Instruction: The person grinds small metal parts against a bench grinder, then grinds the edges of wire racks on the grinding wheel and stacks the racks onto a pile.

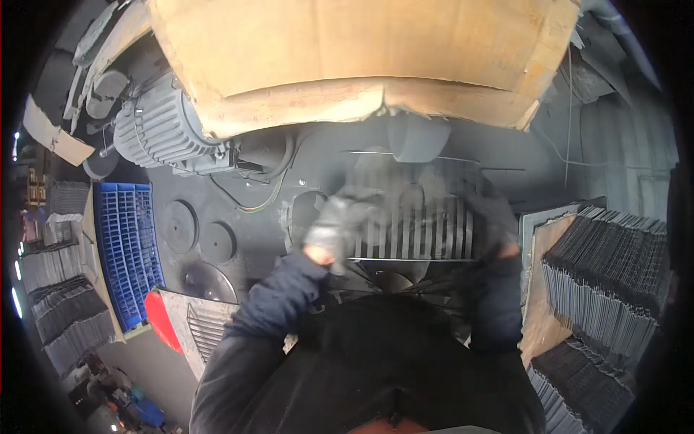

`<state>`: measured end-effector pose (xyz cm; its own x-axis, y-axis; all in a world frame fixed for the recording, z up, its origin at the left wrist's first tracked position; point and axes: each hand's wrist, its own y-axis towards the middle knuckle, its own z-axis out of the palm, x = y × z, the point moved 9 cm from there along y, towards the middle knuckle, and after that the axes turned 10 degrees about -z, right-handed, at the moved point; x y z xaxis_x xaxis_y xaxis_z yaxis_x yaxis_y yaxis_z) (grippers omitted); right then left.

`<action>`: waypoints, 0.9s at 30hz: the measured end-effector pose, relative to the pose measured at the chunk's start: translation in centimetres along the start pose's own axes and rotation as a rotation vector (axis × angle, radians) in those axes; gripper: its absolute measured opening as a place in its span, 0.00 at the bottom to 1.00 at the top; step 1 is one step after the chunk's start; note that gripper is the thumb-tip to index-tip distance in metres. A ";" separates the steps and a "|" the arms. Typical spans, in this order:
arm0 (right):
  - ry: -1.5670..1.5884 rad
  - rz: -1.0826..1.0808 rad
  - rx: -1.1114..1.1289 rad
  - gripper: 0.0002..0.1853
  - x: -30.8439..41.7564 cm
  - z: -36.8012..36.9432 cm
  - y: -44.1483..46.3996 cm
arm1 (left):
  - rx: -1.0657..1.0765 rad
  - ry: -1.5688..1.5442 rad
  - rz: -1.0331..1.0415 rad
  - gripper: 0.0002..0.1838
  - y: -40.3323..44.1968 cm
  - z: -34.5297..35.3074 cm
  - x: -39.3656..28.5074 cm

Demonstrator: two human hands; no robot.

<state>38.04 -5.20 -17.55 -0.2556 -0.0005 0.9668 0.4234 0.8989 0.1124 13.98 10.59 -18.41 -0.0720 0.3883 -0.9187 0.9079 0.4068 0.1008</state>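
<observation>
My left hand (pixel 348 215), in a grey glove, is at the left side of a dark slotted metal plate (pixel 426 249). My right hand (pixel 497 217), in a darker glove, is at the plate's right side. Motion smears both hands, so their fingers and any grip cannot be made out. The plate's bright front edge shows sharply, while its upper part blurs into a grey haze. Beyond it stands a grey rounded block (pixel 419 137) on the machine, under a cardboard sheet (pixel 361 50).
Stacks of thin dark plates (pixel 607 275) stand at the right beside a wooden board (pixel 546 289). A blue plastic crate (pixel 130 249) is at the left. A finned motor (pixel 163 126) sits at the upper left, near round discs (pixel 181 226). More stacked plates (pixel 69 311) lie far left.
</observation>
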 end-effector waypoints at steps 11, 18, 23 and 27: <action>0.306 0.018 0.252 0.32 2.8 9.1 3.4 | -0.057 -1.445 -0.825 0.23 -5.2 -2.9 3.9; 0.495 -0.012 0.158 0.31 4.3 5.0 3.1 | 0.068 -0.868 -0.715 0.24 -1.7 -3.7 1.0; 0.667 0.250 -0.315 0.34 4.5 -3.7 -1.8 | 0.147 -0.469 -0.245 0.16 3.9 -0.5 -4.5; 0.570 0.250 -0.250 0.27 4.0 0.3 0.6 | 0.056 0.142 -0.012 0.17 2.7 -2.2 -5.5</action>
<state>37.05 -4.50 -13.69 0.3461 -0.0987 0.9330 0.6164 0.7736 -0.1468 15.89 11.39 -12.22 -0.1375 0.4986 -0.8559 0.9278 0.3674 0.0649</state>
